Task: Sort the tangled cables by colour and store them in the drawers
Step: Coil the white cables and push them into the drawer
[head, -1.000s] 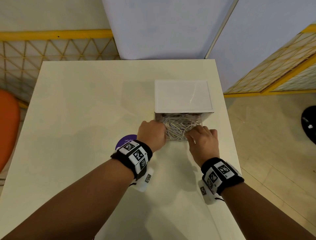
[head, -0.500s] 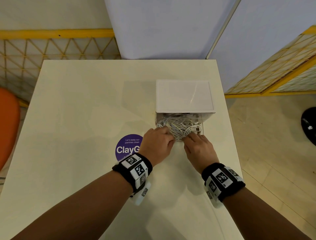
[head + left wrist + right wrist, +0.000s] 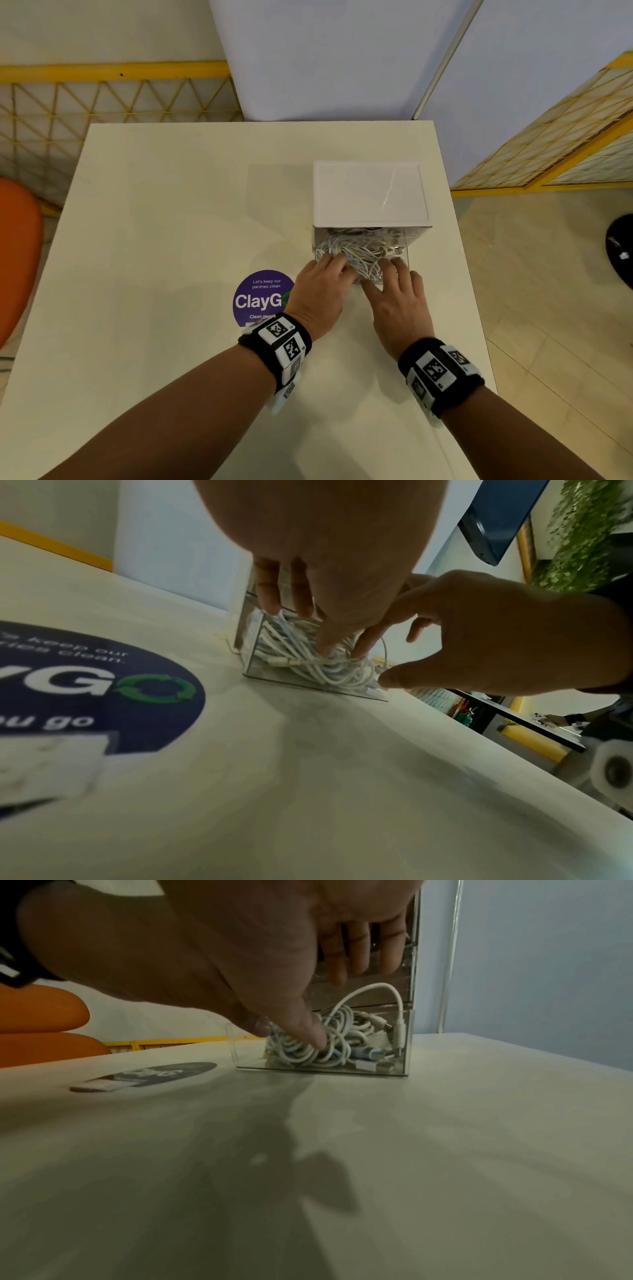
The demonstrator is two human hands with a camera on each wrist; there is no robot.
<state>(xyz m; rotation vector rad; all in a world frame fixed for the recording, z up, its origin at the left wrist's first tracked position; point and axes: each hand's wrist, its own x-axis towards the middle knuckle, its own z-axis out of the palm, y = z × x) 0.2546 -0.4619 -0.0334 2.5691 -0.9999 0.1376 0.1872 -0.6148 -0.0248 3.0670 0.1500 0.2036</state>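
A clear drawer unit (image 3: 370, 195) with a white top stands at the right of the cream table (image 3: 171, 222). Its bottom drawer (image 3: 406, 255) is pulled out toward me and filled with a heap of white cables (image 3: 364, 262). My left hand (image 3: 329, 274) lies on the left of the heap, fingers straight, fingertips (image 3: 323, 645) pressing into the cables (image 3: 329, 669). My right hand (image 3: 397, 277) lies on the right side, fingers extended. In the right wrist view its thumb (image 3: 304, 1031) pushes down on the cables (image 3: 342, 1039), and one cable loop (image 3: 373, 988) arches above the drawer's rim.
A round purple ClayGo sticker (image 3: 262, 301) lies on the table just left of my left hand. The drawer unit sits close to the table's right edge (image 3: 455, 260). An orange chair (image 3: 17, 253) stands off the left side. A yellow railing (image 3: 113, 70) runs behind.
Both hands have uncurled from fists in the drawer to lie with straight fingers flat on the cable heap, and have drawn back slightly toward me.
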